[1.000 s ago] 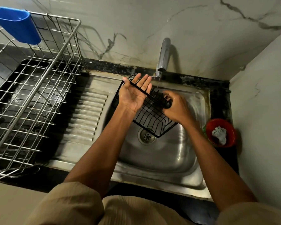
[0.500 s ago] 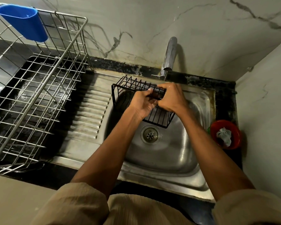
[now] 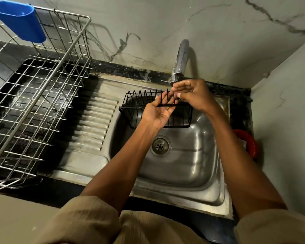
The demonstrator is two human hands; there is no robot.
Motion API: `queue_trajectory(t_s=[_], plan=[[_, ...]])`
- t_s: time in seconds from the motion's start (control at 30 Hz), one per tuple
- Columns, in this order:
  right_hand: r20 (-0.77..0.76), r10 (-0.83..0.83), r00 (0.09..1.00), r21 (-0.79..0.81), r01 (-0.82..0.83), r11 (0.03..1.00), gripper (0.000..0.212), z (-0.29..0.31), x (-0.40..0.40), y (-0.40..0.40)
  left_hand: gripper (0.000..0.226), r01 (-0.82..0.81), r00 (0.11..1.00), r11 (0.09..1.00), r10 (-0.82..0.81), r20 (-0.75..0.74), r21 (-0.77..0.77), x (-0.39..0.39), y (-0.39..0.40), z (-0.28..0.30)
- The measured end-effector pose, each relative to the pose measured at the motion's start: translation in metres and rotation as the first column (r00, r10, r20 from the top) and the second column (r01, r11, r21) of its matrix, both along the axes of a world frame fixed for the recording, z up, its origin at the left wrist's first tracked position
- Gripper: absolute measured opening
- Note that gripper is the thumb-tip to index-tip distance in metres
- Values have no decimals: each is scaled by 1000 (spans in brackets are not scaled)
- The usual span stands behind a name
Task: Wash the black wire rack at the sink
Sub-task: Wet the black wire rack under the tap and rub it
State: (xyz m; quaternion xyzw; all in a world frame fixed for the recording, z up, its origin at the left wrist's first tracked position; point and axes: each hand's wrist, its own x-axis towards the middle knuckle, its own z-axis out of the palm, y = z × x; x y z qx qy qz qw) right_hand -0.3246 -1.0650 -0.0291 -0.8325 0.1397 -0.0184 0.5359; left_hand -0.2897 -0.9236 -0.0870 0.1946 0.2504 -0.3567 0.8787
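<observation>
The black wire rack (image 3: 136, 106) stands upright over the far left of the steel sink (image 3: 183, 169), its pointed prongs up, just below the tap (image 3: 181, 57). My left hand (image 3: 157, 115) is palm up against the rack's near side, with the top rail lying across its straight fingers. My right hand (image 3: 194, 95) is at the rack's right end under the spout, and its fingertips pinch the prongs there. Both hands hide the middle and right part of the rack.
A large steel dish rack (image 3: 33, 106) with a blue cup (image 3: 19, 20) hung on its rim fills the counter at left. The ribbed drainboard (image 3: 93, 124) lies between it and the basin. A red bowl (image 3: 249, 143) sits at the right, against the wall.
The rack has been turned from tilted to upright with its prongs up. My left hand has opened palm up along the rail. My right hand has moved up to the prongs under the tap.
</observation>
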Motion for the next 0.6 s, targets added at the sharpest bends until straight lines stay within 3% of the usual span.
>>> queue_trajectory(t_s=[0.27, 0.37, 0.5, 0.6], plan=[[-157, 108, 982, 53, -100, 994, 34, 11, 0, -11, 29, 66, 997, 994, -70, 43, 83, 0, -12, 2], [-155, 89, 984, 31, -85, 996, 36, 7, 8, -12, 24, 147, 983, 984, -157, 98, 98, -2, -11, 6], [-161, 143, 977, 148, -120, 982, 31, 10, 15, -7, 24, 259, 937, 953, -287, 197, 158, -6, -12, 12], [-118, 64, 991, 144, -47, 988, 29, 6, 19, 0, 26, 346, 889, 920, -385, 248, 184, -14, -9, 16]])
